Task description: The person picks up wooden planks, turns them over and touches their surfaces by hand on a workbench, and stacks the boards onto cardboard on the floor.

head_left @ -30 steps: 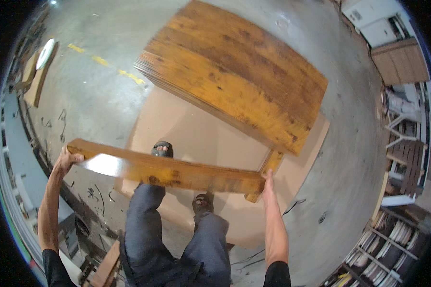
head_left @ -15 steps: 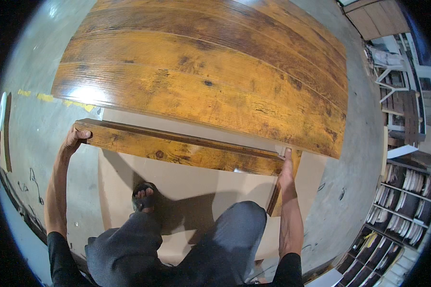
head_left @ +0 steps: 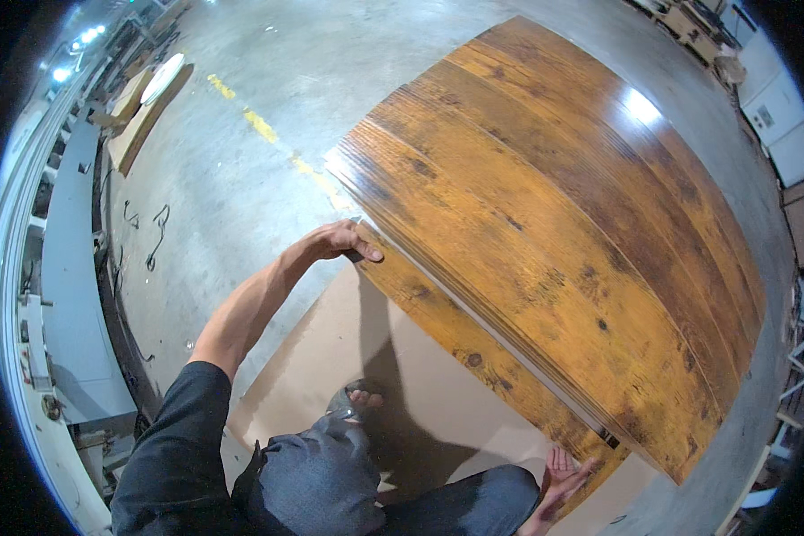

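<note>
A long wood-grain board (head_left: 473, 359) lies along the near edge of a large wood-grain panel (head_left: 563, 232), a narrow gap between them. At the board's far left end my left hand (head_left: 353, 241) is closed round it, thumb on top. By its near right end my right hand (head_left: 563, 480) has its fingers stretched out and apart, next to a shorter wood-grain piece (head_left: 611, 464) that sticks out there. Whether my right palm touches either piece I cannot tell.
Light brown sheeting (head_left: 304, 348) covers the concrete floor (head_left: 259, 188) under the boards, with my sandalled foot (head_left: 359, 399) on it. Yellow tape (head_left: 261, 126) marks the floor. Cardboard and a white disc (head_left: 163, 79) lie at the far left, near loose cables (head_left: 157, 237).
The view has swung to the left. The board has come closer to the large panel's edge. My right hand has loosened from the board's end and its fingers are spread; my left still grips.
</note>
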`<action>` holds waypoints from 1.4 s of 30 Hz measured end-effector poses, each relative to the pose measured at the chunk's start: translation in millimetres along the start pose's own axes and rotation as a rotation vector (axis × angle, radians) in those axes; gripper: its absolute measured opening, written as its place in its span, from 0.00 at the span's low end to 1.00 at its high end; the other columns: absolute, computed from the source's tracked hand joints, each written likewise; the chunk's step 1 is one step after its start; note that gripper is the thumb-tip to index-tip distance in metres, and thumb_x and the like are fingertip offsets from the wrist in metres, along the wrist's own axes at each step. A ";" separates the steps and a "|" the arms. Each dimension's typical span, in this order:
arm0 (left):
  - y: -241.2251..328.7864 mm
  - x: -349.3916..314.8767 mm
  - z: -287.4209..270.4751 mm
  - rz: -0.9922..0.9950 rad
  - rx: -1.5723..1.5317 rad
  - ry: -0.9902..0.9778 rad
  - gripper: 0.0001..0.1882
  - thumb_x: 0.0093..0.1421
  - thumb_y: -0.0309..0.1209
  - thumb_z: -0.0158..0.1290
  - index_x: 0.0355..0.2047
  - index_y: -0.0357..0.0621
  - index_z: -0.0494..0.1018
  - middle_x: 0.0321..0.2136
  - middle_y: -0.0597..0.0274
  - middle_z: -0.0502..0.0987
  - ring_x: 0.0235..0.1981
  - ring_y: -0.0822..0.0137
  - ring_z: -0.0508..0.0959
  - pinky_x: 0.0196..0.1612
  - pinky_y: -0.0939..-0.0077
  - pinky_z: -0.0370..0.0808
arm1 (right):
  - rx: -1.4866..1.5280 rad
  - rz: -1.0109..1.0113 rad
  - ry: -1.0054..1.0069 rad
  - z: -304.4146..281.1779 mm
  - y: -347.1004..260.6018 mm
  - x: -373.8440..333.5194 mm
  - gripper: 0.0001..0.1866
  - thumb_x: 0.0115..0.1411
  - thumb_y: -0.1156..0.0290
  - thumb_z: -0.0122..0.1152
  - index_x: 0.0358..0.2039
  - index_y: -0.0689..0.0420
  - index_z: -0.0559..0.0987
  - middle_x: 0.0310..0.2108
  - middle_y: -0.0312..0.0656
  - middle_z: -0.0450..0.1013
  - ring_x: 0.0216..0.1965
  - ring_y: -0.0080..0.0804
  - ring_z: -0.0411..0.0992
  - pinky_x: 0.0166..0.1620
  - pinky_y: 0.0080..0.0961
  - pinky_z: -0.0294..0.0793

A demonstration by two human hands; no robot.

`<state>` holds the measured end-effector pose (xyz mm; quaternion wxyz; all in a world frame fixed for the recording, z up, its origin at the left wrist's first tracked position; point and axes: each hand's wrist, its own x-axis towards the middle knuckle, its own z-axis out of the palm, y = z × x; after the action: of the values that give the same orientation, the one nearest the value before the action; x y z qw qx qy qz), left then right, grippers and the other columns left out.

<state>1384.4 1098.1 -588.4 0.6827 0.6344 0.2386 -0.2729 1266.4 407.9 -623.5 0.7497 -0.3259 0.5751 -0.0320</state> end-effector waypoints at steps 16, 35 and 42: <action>-11.4 -7.8 1.4 0.168 0.516 0.709 0.26 0.43 0.46 0.69 0.23 0.32 0.74 0.17 0.62 0.73 0.19 0.71 0.71 0.24 0.71 0.71 | -0.164 -0.156 -0.325 -0.1 -19.8 55.8 0.35 0.60 0.57 0.60 0.57 0.71 0.62 0.58 0.65 0.57 0.59 0.53 0.60 0.64 0.57 0.60; -99.1 21.3 75.4 -0.070 -0.750 0.178 0.16 0.57 0.34 0.56 0.42 0.36 0.73 0.38 0.47 0.78 0.42 0.49 0.78 0.50 0.52 0.75 | -0.256 -0.249 -0.351 27.9 -9.0 -56.8 0.25 0.63 0.64 0.50 0.53 0.72 0.67 0.54 0.57 0.66 0.57 0.51 0.63 0.62 0.48 0.63; -71.0 -12.5 31.8 -0.015 -0.843 0.263 0.30 0.60 0.38 0.53 0.48 0.19 0.57 0.29 0.45 0.74 0.32 0.49 0.76 0.42 0.51 0.78 | 0.057 -0.151 -0.144 48.0 34.9 6.8 0.14 0.64 0.73 0.46 0.48 0.66 0.68 0.45 0.48 0.68 0.47 0.39 0.66 0.58 0.40 0.68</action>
<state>1326.6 1064.0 -629.7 0.8437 0.3281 0.4184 -0.0737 1299.7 454.1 -641.5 0.7935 -0.3485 0.4922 -0.0814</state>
